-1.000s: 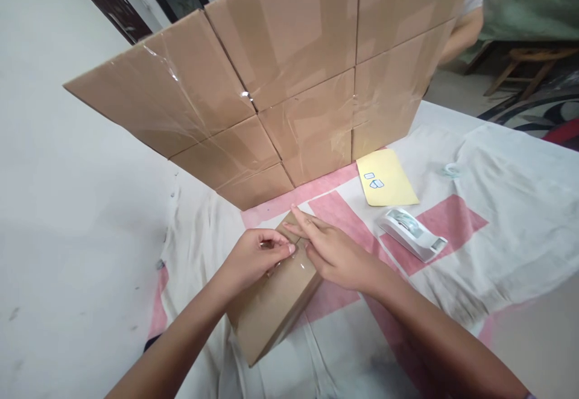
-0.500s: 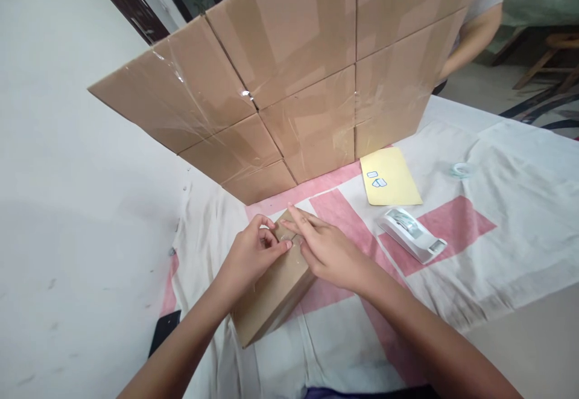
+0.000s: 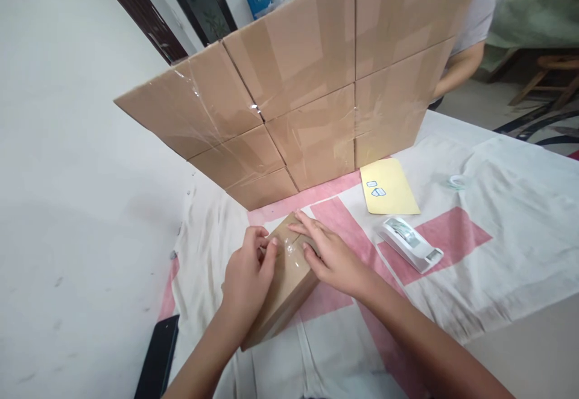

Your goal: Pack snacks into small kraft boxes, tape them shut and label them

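A closed brown cardboard box [image 3: 286, 284] lies at an angle on the cloth, with shiny clear tape [image 3: 294, 253] across its top near the far end. My left hand [image 3: 249, 269] curls over the box's left edge, thumb and fingers bent close together against it. Whether a bit of tape is between them I cannot make out. Over the right edge, my right hand [image 3: 333, 254] rests with its fingers stretched across the far part of the top and its thumb apart, near the tape.
Beyond the box stands a large taped cardboard panel [image 3: 312, 121]. To the right lie a white tape dispenser [image 3: 411, 243], a yellow paper [image 3: 389, 189] and a tape roll [image 3: 456, 181]. A black phone-like object [image 3: 157, 357] lies left by the wall. Another person's arm [image 3: 461, 70] shows behind the panel.
My left hand has drawn back from the tape to the box's left edge. My right hand's fingers stay over the far right part, thumb now apart. The view has shifted slightly.
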Action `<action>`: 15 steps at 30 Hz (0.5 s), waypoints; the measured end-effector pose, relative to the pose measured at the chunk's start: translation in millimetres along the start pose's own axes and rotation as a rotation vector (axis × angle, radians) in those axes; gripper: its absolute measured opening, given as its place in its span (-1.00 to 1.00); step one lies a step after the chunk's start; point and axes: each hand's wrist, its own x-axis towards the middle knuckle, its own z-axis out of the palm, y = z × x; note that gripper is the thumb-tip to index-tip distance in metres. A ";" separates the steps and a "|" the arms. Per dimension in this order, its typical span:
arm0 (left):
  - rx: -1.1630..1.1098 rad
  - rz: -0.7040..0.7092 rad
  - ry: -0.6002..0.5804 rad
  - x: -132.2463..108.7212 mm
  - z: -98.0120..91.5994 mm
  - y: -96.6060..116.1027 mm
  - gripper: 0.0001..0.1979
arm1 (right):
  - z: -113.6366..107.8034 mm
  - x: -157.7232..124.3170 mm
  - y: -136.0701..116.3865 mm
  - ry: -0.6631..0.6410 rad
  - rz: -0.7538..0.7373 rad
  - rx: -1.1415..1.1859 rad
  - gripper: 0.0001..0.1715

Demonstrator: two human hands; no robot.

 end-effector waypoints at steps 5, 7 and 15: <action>0.330 0.419 0.050 -25.6 4.3 -14.5 -0.45 | 3.5 -2.3 4.2 0.050 0.012 0.056 -0.19; 0.463 0.541 0.006 -28.2 9.1 -21.2 -0.32 | 5.3 -2.5 4.8 0.074 0.015 0.061 -0.21; 0.546 0.679 0.084 -25.6 22.2 -41.9 -0.20 | -29.9 -8.7 -0.8 0.207 0.129 -0.037 -0.48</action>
